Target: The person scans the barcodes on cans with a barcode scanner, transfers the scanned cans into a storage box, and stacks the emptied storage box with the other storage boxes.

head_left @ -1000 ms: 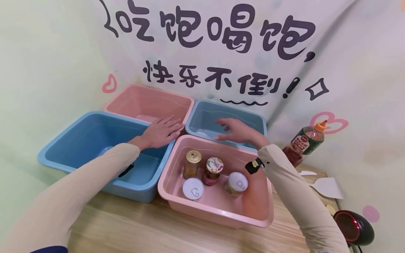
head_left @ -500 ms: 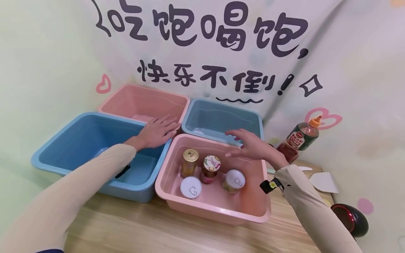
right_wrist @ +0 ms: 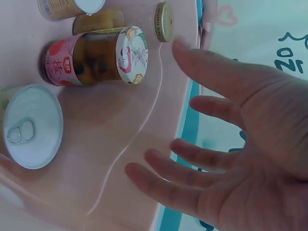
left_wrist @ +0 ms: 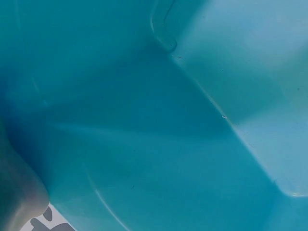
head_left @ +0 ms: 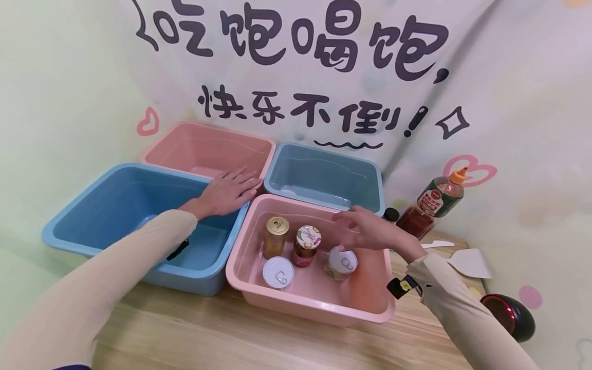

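Observation:
A near pink bin (head_left: pixel 324 303) holds a gold-lidded jar (head_left: pixel 276 234), a flower-lidded jar (head_left: pixel 307 244) and two pull-tab cans (head_left: pixel 278 272) (head_left: pixel 341 262). My right hand (head_left: pixel 365 228) hovers open over the bin's right half, just above the right can; in the right wrist view its spread fingers (right_wrist: pixel 192 168) hang beside the flower-lidded jar (right_wrist: pixel 96 57) and a can (right_wrist: pixel 31 126). My left hand (head_left: pixel 228 191) lies flat with straight fingers on the corner where the blue bin (head_left: pixel 115 205) meets the far pink bin (head_left: pixel 208 149). The left wrist view shows only the blue bin's inside (left_wrist: pixel 168 120).
A second blue bin (head_left: pixel 324 174) stands at the back right. A sauce bottle (head_left: pixel 432 204) leans against the wall right of the bins. White scraps (head_left: pixel 469 262) and a dark round device (head_left: pixel 509 316) lie on the wooden table (head_left: pixel 231 334) at the right.
My right hand has drawn back from above the far blue bin and come down over the near pink bin, close to the right can. The left hand has stayed put.

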